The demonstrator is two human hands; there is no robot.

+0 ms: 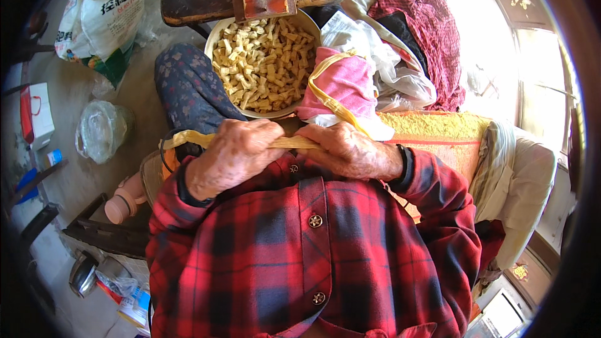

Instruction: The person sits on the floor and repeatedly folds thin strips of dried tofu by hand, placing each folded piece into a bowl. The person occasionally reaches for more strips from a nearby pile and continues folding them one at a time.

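Note:
My left hand (235, 155) and my right hand (350, 148) are closed on one long, flat, pale yellow strip (295, 142), close in front of my chest. The strip runs across the short gap between the fists. One end sticks out past my left hand; the other passes my right hand and loops up over a pink cloth (351, 82) on the lap. Beyond my hands, a round basin (211, 43) holds many short yellow pieces (263, 63), some looking folded or knotted. Fingertips are mostly hidden inside the fists.
A dark worn wooden bench (197, 7) with a wooden fixture (263, 2) stands beyond the basin. Printed sack (101, 14) and clear plastic bag (101, 126) lie left. A pink bottle (123, 202) is beside the seat. Plastic bags (399, 80) and red checked cloth (436, 33) lie right.

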